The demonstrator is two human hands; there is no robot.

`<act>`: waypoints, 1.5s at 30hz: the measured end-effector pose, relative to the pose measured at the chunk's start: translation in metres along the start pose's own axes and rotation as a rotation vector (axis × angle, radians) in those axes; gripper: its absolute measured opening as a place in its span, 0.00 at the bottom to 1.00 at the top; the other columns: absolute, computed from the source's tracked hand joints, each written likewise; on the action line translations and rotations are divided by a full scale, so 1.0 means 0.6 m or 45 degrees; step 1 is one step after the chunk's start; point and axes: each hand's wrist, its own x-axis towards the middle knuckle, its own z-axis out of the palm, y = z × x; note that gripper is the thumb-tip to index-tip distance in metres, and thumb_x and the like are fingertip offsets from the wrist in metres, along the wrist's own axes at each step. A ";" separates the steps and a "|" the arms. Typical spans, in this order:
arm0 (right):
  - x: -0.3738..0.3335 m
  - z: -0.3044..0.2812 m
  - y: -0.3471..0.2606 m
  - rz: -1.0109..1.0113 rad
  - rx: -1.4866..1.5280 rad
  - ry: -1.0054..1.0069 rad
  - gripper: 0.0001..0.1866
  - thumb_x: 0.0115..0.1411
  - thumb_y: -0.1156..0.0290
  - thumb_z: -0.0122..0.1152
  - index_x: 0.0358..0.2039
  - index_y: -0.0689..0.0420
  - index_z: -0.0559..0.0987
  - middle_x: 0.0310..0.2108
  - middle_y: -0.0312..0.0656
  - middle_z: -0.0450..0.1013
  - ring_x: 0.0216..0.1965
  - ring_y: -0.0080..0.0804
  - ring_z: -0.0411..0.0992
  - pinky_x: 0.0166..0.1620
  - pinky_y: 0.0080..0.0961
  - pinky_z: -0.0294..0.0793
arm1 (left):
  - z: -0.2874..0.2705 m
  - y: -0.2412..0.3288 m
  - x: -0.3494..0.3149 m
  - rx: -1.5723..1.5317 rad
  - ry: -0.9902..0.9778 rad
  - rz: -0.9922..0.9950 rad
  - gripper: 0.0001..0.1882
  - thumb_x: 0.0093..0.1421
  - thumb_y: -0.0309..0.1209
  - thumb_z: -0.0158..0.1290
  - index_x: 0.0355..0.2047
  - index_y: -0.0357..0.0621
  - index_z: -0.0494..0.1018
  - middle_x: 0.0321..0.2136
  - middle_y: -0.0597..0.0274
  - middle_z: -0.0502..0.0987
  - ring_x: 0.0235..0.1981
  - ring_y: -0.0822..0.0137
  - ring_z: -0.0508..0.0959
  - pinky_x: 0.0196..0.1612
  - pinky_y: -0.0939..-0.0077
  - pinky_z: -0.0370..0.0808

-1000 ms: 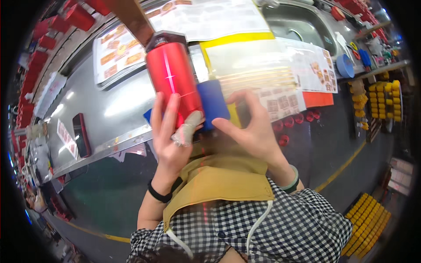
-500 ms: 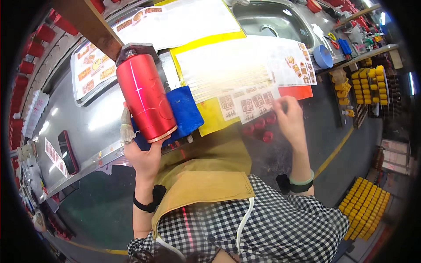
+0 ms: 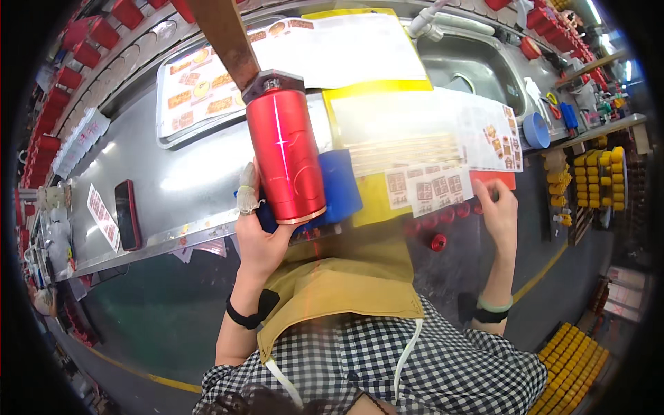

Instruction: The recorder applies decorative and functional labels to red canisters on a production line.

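Note:
A shiny red metal bottle (image 3: 287,155) lies with its neck in a dark angular holder (image 3: 275,81) and its copper-coloured base toward me. My left hand (image 3: 259,242) grips it around the base end; one finger wears a whitish wrap. Under the bottle is a blue cloth (image 3: 340,187). To the right, a printed decal sheet (image 3: 440,192) with square brown designs overlaps another at the table's front edge. My right hand (image 3: 499,211) is beside that sheet's right edge, fingers bent and pinched together. Whether anything is between the fingertips I cannot make out.
A wooden bar (image 3: 225,41) rises above the holder. Behind are a metal tray (image 3: 166,104) with decal sheets and a steel sink (image 3: 477,69). A blue bowl (image 3: 536,130) stands at right, a phone (image 3: 127,214) at left. Small red round pieces (image 3: 438,242) show below the table edge.
The view has shifted, so the bench sits further right and lower. My right hand has stayed near the decal sheets, its fingers now lower by the sheet's edge. My left hand still holds the bottle.

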 end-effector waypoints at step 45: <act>0.244 0.061 -0.270 -1.887 -0.568 0.061 0.03 0.55 0.75 0.61 0.31 0.53 0.80 0.38 0.37 0.75 0.42 0.38 0.74 0.44 0.37 0.74 | -0.014 0.018 0.022 -0.016 -0.141 -0.148 0.49 0.53 0.24 0.67 0.72 0.35 0.53 0.58 0.44 0.74 0.58 0.52 0.76 0.62 0.62 0.71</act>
